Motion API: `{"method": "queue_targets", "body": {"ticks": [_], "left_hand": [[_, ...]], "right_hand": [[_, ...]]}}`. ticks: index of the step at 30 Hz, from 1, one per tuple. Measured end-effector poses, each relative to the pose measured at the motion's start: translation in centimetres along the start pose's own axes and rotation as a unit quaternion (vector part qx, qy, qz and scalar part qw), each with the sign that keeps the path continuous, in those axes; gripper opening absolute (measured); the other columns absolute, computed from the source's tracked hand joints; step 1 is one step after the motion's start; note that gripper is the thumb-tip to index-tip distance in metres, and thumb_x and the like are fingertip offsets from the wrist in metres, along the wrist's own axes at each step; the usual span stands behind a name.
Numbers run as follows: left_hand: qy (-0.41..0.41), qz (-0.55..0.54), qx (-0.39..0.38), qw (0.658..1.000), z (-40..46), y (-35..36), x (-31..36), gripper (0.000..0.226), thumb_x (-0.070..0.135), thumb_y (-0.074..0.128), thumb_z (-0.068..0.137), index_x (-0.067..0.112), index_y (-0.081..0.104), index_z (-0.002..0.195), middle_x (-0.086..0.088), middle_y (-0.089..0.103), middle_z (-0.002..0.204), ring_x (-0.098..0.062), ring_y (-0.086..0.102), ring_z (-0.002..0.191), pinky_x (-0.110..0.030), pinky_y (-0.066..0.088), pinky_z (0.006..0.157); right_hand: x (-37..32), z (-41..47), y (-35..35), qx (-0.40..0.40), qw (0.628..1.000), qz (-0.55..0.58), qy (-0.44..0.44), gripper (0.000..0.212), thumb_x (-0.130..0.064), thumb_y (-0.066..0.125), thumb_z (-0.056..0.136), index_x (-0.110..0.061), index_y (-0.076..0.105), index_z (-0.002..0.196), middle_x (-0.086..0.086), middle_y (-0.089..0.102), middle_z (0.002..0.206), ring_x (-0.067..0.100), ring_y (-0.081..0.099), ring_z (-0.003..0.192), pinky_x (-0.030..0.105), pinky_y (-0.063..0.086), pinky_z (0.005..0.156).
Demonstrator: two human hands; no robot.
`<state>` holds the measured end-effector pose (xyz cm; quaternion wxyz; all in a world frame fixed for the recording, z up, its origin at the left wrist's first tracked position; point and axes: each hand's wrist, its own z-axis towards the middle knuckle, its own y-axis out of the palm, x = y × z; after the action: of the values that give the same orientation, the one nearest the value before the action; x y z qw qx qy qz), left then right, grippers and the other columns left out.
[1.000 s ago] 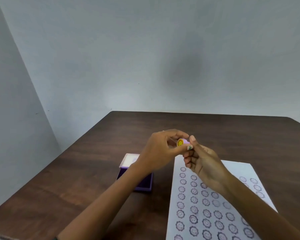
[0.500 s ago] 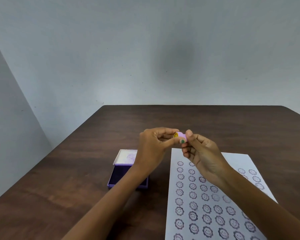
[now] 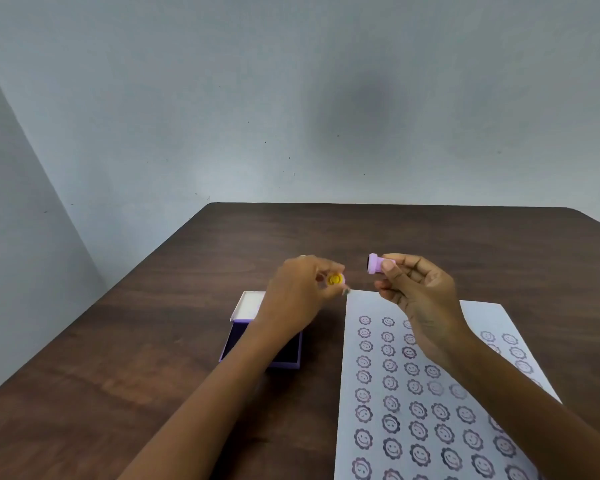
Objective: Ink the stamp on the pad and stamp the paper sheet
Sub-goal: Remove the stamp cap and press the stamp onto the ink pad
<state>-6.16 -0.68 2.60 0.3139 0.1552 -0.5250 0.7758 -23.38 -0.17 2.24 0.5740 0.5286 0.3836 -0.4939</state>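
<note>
My right hand [image 3: 418,292] pinches a small purple stamp [image 3: 377,264] held sideways, its dark face pointing left. A gap to its left, my left hand [image 3: 298,296] holds the stamp's cap [image 3: 335,279], a small piece with a yellow smiley top. Both hover above the far end of the white paper sheet [image 3: 426,393], which is covered with several rows of purple smiley-flower prints. The purple ink pad [image 3: 264,344] lies open on the table left of the sheet, partly hidden by my left wrist, its white-lined lid [image 3: 248,304] folded back.
All of it rests on a dark brown wooden table [image 3: 153,358] that stands against a pale grey wall. The table's far edge runs just below the wall, and its left edge slopes down to the lower left.
The two hands were together on the stamp; now they have pulled apart, the cap going left with my left hand and the stamp staying in my right.
</note>
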Motion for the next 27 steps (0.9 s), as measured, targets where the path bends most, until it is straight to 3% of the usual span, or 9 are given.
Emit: {"method": "queue_targets", "body": {"ticks": [4, 9, 12, 15, 20, 24, 27], "left_hand": [[-0.021, 0.087, -0.097, 0.991, -0.3, 0.2, -0.1, 0.033, 0.032, 0.067, 0.083, 0.024, 0.067, 0.115, -0.002, 0.067, 0.117, -0.017, 0.062, 0.098, -0.033, 0.051, 0.090], [-0.010, 0.127, -0.122, 0.984, -0.2, 0.2, -0.2, 0.035, 0.035, 0.064, 0.085, 0.022, 0.066, 0.118, -0.002, 0.067, 0.120, -0.018, 0.060, 0.103, -0.036, 0.049, 0.093], [-0.003, 0.122, -0.111, 0.986, -0.3, 0.1, -0.2, 0.036, 0.037, 0.063, 0.085, 0.023, 0.065, 0.119, -0.001, 0.066, 0.119, -0.016, 0.060, 0.102, -0.030, 0.048, 0.091], [0.010, 0.105, -0.051, 0.993, -0.4, -0.6, -0.2, 0.032, 0.041, 0.062, 0.085, 0.026, 0.067, 0.113, 0.006, 0.068, 0.113, -0.010, 0.061, 0.097, -0.030, 0.047, 0.088], [-0.014, -0.020, 0.009, 1.000, -1.3, -3.7, -1.4, 0.021, 0.041, 0.059, 0.086, 0.033, 0.069, 0.103, 0.016, 0.069, 0.103, -0.002, 0.061, 0.091, -0.025, 0.049, 0.082], [-0.051, -0.056, -0.005, 0.997, -4.8, -6.8, -3.9, 0.025, 0.045, 0.062, 0.084, 0.038, 0.066, 0.108, 0.024, 0.063, 0.111, 0.004, 0.055, 0.105, -0.020, 0.042, 0.089], [-0.088, -0.027, -0.029, 0.995, -8.1, -8.5, -6.6, 0.048, 0.064, 0.064, 0.070, 0.044, 0.062, 0.113, 0.029, 0.057, 0.120, 0.004, 0.047, 0.118, -0.031, 0.037, 0.105]], "right_hand": [[0.1, 0.0, -0.1, 0.006, 1.000, -0.022, -0.005, 0.021, -0.018, 0.065, 0.080, -0.014, 0.065, 0.100, 0.004, 0.072, 0.090, 0.012, 0.068, 0.070, 0.019, 0.056, 0.064], [0.3, 0.0, 0.0, 0.012, 0.998, -0.056, -0.017, 0.020, -0.020, 0.065, 0.080, -0.016, 0.064, 0.100, 0.002, 0.071, 0.089, 0.013, 0.068, 0.071, 0.018, 0.056, 0.063], [0.4, 0.1, -0.1, 0.002, 0.998, -0.065, -0.027, 0.015, -0.021, 0.066, 0.079, -0.020, 0.064, 0.093, 0.001, 0.071, 0.086, 0.009, 0.068, 0.067, 0.017, 0.056, 0.061], [0.3, 0.1, -0.1, -0.010, 0.997, -0.071, -0.035, 0.013, -0.021, 0.065, 0.079, -0.019, 0.064, 0.092, 0.004, 0.071, 0.086, 0.011, 0.068, 0.068, 0.017, 0.056, 0.062], [0.3, 0.0, -0.1, -0.019, 0.989, -0.136, -0.058, 0.023, -0.025, 0.065, 0.079, -0.017, 0.063, 0.100, 0.003, 0.070, 0.094, 0.016, 0.067, 0.083, 0.018, 0.054, 0.066], [0.4, -0.3, 0.0, -0.043, 0.979, -0.184, -0.080, 0.024, -0.025, 0.066, 0.079, -0.019, 0.062, 0.103, 0.000, 0.069, 0.099, 0.012, 0.066, 0.089, 0.015, 0.054, 0.070], [0.3, -0.5, 0.2, -0.060, 0.971, -0.214, -0.088, 0.027, -0.023, 0.064, 0.081, -0.017, 0.062, 0.107, 0.002, 0.069, 0.103, 0.011, 0.064, 0.093, 0.024, 0.051, 0.079]]}}
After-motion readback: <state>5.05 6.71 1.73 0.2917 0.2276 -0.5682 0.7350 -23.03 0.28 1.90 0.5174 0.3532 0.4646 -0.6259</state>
